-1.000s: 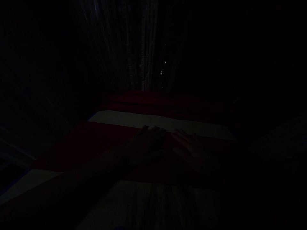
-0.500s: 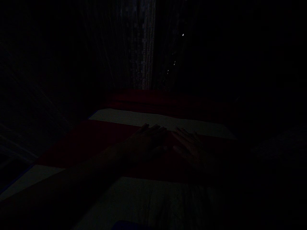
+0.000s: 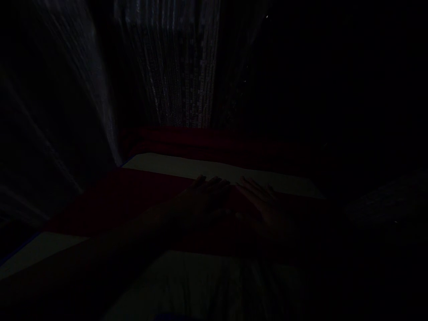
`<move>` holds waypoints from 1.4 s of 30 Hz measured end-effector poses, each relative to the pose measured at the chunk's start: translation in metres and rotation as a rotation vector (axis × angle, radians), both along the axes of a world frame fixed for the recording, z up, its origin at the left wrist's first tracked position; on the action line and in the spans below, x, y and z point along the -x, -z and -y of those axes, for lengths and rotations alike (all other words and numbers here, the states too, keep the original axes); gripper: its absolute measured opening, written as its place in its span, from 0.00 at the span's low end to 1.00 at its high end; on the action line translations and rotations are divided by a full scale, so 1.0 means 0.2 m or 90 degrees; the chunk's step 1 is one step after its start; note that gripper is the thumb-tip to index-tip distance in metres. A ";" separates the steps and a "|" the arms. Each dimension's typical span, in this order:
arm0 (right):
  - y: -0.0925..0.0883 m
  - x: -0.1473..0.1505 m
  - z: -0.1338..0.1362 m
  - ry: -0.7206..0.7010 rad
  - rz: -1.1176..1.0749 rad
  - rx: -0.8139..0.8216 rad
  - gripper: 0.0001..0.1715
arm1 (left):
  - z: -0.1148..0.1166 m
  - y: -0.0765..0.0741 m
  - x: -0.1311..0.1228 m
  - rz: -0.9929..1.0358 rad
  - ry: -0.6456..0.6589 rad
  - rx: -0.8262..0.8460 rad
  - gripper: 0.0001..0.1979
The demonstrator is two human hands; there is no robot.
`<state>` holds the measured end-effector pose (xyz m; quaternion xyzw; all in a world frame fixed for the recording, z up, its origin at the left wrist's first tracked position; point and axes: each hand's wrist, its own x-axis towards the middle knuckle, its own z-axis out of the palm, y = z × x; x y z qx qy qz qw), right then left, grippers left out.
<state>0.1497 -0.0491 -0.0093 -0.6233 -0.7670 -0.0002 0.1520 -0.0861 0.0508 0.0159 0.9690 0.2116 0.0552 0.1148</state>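
Observation:
The view is very dark. A cloth with broad red and pale bands [image 3: 113, 196] lies spread out flat in front of me, with a thin blue edge along its left side. My left hand [image 3: 203, 200] rests palm down over the red band, fingers stretched toward the far pale band. Close beside it, my right hand [image 3: 261, 200] also lies flat with its fingers extended, angled to the left. Neither hand holds anything that I can see. The right forearm is lost in shadow.
Dark red fabric [image 3: 200, 140] lies in folds along the far end. Behind it hangs a dim, shimmering curtain [image 3: 167, 67], and a draped greyish sheet [image 3: 96, 80] hangs on the left. The right side is too dark to make out.
Both hands keep nearly the same flat pose, and the right has shifted slightly left. The hanging sheet and curtain on the left show more clearly now.

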 end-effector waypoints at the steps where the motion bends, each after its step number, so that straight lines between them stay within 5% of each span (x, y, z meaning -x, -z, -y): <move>1: 0.00 0.00 0.00 -0.007 0.002 0.020 0.47 | 0.00 0.00 0.00 -0.001 -0.001 -0.001 0.37; 31: 0.05 -0.04 -0.02 0.028 -0.011 0.034 0.50 | 0.00 0.00 0.00 -0.015 -0.004 0.009 0.37; 42: 0.04 -0.04 -0.01 0.023 -0.010 0.036 0.47 | 0.03 -0.06 -0.02 -0.060 -0.027 0.019 0.37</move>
